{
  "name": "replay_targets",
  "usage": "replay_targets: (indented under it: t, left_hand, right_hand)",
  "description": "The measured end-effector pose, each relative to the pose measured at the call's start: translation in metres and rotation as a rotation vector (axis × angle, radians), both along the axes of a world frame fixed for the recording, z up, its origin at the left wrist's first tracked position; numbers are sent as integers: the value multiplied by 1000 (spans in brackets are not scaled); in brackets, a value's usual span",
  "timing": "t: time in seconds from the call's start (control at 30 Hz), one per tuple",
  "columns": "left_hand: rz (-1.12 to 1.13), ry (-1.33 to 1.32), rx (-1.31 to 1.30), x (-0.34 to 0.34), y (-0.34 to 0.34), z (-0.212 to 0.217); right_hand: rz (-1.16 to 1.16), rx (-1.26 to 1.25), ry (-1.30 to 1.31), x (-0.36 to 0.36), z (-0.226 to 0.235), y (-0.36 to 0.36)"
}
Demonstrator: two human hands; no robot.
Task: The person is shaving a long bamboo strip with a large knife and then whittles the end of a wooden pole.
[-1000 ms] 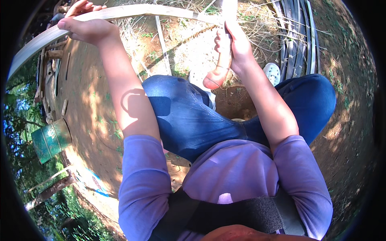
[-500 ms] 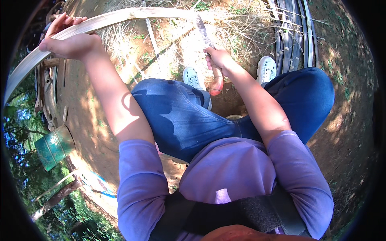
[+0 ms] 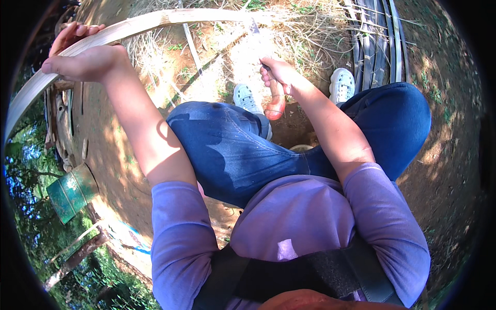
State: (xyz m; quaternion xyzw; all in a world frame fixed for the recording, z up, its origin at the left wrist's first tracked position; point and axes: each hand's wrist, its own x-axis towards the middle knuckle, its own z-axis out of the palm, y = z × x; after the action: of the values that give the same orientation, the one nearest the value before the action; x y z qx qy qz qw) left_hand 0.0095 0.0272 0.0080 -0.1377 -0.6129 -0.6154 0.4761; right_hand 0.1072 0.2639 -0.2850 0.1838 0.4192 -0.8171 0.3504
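Purple shirt, short sleeves at 7 and 4 o'clock. Wide black strap across it at 5, fuzzy patch. Blue jeans, pale stitching. White clogs with holes, 12 and 2.

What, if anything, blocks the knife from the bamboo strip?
Nothing visible: the knife, in the right hand, has its blade tip near the right part of the bamboo strip; glare obscures whether they touch.

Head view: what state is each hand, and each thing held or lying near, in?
Pale strip: held up; true bend unclear through the fisheye.
Left hand: loosely curled around the strip.
Knife: blade bare, pointing away from the body.
Right hand: closed around the knife.
White shoes: worn.
Dark strips: lying side by side.
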Motion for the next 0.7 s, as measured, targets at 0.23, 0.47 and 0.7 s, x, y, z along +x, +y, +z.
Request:
replay_targets:
  t: [0.23, 0.47, 0.7]
  left_hand:
    - [39, 6, -37, 0, 4, 0]
    - [73, -15, -49, -5, -10, -5]
    - [85, -35, -34, -8, -14, -5]
  right_hand:
    - [25, -65, 121, 7, 2, 2]
    - [86, -10, 148, 11, 15, -2]
    - [156, -9, 270, 15, 38, -8]
